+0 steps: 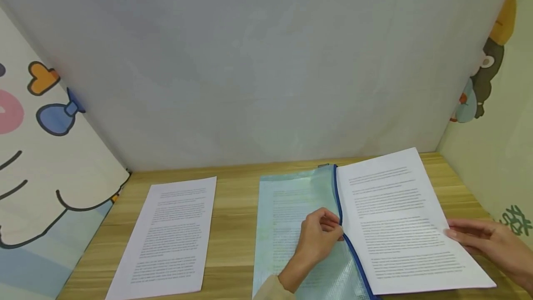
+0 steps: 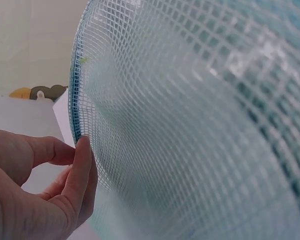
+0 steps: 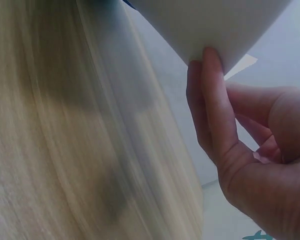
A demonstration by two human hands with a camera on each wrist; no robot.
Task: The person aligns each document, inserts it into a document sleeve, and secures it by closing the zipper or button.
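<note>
A light teal mesh zip folder (image 1: 291, 198) with a blue zipper edge (image 1: 351, 249) lies on the table, printed text showing through it. My left hand (image 1: 316, 237) pinches that edge between thumb and fingers; the left wrist view shows the mesh (image 2: 155, 125) bowed up beside the left hand (image 2: 50, 185). A printed paper sheet (image 1: 395, 226) stands at the folder's opening, its left side along the zipper. My right hand (image 1: 487, 240) pinches the sheet's right edge. In the right wrist view, fingers (image 3: 215, 100) lie against the underside of the paper (image 3: 215, 25), raised over the tabletop.
Another printed sheet (image 1: 170, 240) lies flat on the wood-grain table (image 1: 233, 226) at the left. A grey wall (image 1: 266, 68) rises behind the table. Side panels with cartoon pictures, one with a blue bow (image 1: 60, 115), border it left and right.
</note>
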